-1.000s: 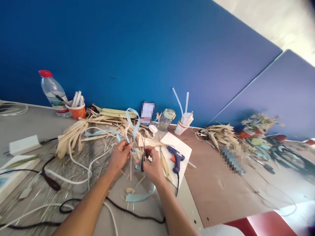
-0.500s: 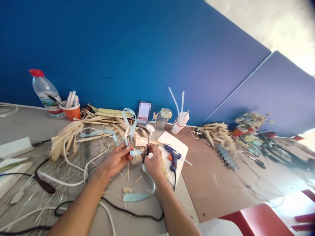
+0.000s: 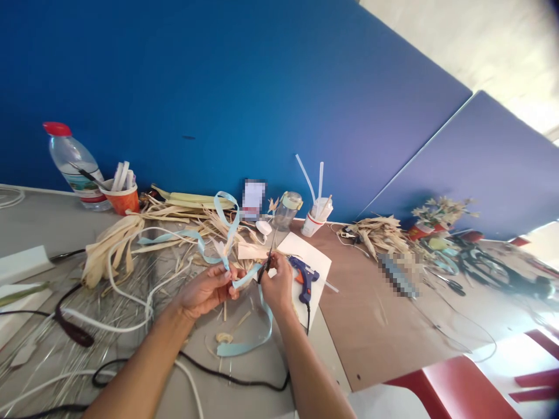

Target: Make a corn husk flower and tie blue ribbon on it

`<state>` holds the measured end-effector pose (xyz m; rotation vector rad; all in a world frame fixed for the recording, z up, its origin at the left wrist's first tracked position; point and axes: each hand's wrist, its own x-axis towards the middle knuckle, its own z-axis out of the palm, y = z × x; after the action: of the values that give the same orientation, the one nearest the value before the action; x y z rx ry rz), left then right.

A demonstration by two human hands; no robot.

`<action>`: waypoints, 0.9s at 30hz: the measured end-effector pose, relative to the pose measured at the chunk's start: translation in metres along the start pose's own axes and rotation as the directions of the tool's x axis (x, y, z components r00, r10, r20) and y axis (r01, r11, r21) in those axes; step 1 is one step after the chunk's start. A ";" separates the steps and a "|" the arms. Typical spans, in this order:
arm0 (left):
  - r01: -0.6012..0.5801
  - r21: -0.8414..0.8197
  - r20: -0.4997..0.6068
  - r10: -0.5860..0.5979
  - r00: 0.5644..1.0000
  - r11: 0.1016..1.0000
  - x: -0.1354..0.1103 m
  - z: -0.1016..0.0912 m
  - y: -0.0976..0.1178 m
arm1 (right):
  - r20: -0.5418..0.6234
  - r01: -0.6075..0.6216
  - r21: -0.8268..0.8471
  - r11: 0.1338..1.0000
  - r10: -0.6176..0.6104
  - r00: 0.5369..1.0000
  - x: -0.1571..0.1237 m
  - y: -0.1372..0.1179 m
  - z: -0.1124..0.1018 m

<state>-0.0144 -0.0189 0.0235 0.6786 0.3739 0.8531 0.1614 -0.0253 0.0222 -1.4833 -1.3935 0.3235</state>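
Thumb and fingers of my left hand (image 3: 213,289) pinch a light blue ribbon (image 3: 226,218), whose loop stands up above the hand. My right hand (image 3: 278,286) is closed around dark-handled scissors (image 3: 273,240), the blades pointing up and away. Between the hands a short stretch of the ribbon slants up to the scissors; whether it joins the left hand's part I cannot tell. Below my right hand, ribbon curves down to a flat end on the table. Pale dried corn husks (image 3: 114,244) lie behind my left hand.
On white paper right of my hands lies a blue glue gun (image 3: 305,276). A glass jar (image 3: 288,212) and a paper cup (image 3: 313,224) with glue sticks stand behind. Left are a bottle (image 3: 81,174) and an orange cup (image 3: 123,201). Cables (image 3: 236,381) cross the table.
My right hand and the scissors have shifted slightly right and away from my left hand. The ribbon between the hands, nearly level before, now slants upward. The view has turned slightly.
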 end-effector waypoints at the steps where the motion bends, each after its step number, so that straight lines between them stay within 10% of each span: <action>1: 0.022 0.005 -0.008 -0.022 1.000 1.000 0.001 -0.001 -0.001 | -0.011 -0.002 0.003 1.000 0.002 1.000 0.001 0.001 0.000; 13: 0.032 -0.042 -0.138 -0.038 0.990 0.999 0.007 -0.007 0.000 | 0.053 -0.009 -0.045 0.999 0.011 0.999 0.009 0.004 -0.017; 19: -0.047 -0.100 -0.245 0.021 0.969 0.994 0.008 -0.008 0.003 | 0.255 -0.112 0.468 0.877 -0.013 0.967 0.015 0.006 -0.064; 24: -0.087 -0.175 -0.282 0.035 0.959 0.981 0.010 -0.011 0.003 | 0.822 -0.308 0.322 0.895 -0.103 0.559 0.009 -0.005 -0.084; 25: -0.098 -0.187 -0.291 0.040 0.956 0.978 0.010 -0.012 0.003 | 0.803 -0.305 0.338 0.891 -0.104 0.588 0.009 -0.007 -0.086; 27: -0.118 -0.206 -0.302 0.052 0.952 0.971 0.010 -0.013 0.003 | 0.576 -0.252 0.441 0.861 -0.057 0.815 0.014 -0.006 -0.089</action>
<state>-0.0177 -0.0046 0.0156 0.3599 0.5111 1.0663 0.2295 -0.0576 0.0718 -1.0478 -1.5281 1.1993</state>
